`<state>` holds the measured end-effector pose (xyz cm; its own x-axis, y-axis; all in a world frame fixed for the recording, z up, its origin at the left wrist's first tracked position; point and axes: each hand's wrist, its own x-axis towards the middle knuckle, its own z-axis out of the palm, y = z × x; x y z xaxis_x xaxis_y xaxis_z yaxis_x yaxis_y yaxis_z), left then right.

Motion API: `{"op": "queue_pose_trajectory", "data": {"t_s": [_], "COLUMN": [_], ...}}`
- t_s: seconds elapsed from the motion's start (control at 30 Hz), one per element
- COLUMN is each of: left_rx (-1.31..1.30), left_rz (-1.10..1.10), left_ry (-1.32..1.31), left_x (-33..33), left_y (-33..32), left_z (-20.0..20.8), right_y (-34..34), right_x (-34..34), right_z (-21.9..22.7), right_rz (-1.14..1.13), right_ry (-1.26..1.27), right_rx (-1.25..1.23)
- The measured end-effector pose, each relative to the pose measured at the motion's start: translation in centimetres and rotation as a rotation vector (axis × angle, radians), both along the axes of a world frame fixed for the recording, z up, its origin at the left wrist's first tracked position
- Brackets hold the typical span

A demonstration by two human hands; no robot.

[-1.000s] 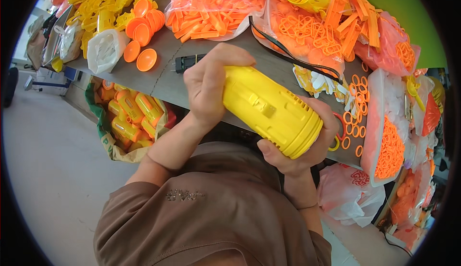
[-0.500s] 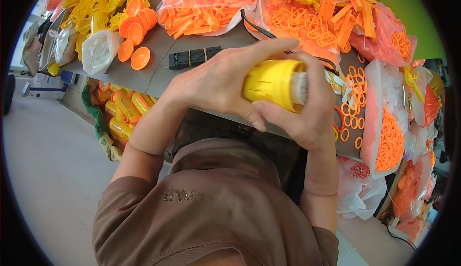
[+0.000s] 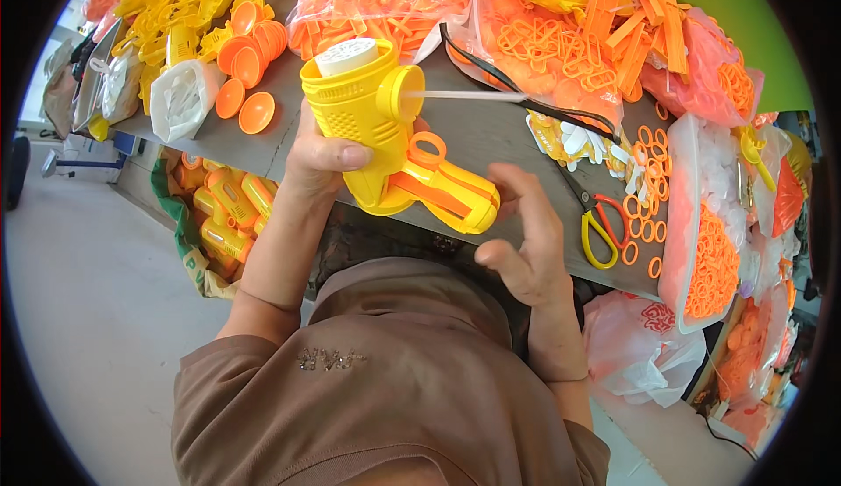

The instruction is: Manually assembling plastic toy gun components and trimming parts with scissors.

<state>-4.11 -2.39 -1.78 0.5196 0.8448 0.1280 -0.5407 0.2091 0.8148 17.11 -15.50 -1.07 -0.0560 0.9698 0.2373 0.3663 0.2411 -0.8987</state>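
Note:
A yellow toy gun (image 3: 363, 127) with an orange trigger (image 3: 427, 149) is gripped in my left hand (image 3: 320, 155), thumb across its body. A white perforated insert (image 3: 347, 56) sits in its round upper opening, and the handle slants down to the right. My right hand (image 3: 526, 236) is open beside the handle end, with thumb and fingers apart and nothing in them. From the round hub on the toy's side a thin pale strip (image 3: 469, 96) runs right; I cannot tell whether it is attached. Scissors (image 3: 600, 232) with yellow and red handles lie to the right.
Orange rings (image 3: 646, 223) lie by a clear bin of orange parts (image 3: 670, 267). Orange cups (image 3: 256, 113) and a white bag (image 3: 180, 100) stand at left. Piles of yellow parts (image 3: 201, 0) and bagged orange pieces line the back. A bag of yellow bodies (image 3: 228, 241) sits below the table.
The yellow toy gun has moved left and turned, so its handle and orange trigger now show. My right hand has let go and moved down. The scissors have come into view.

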Motion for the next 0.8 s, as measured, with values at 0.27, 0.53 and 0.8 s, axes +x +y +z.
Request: {"op": "queue_pose_trajectory", "data": {"t_s": [0.27, 0.53, 0.8], "left_rx": [-0.012, 0.003, 0.022], "left_rz": [0.006, -0.003, 0.067], "left_ry": [0.095, 0.246, 0.117], "left_x": [0.7, 1.1, 0.5], "left_y": [-1.6, -2.0, -2.2], "left_z": [0.0, 1.0, 1.1], "right_y": [3.2, 2.3, 2.0], "right_x": [-3.0, -2.9, -0.5], "right_z": [3.6, 2.4, 1.9], "right_rz": [-0.002, -0.029, 0.0], "right_ry": [-0.2, -0.102, 0.367], "right_rx": [0.028, 0.046, -0.094]}}
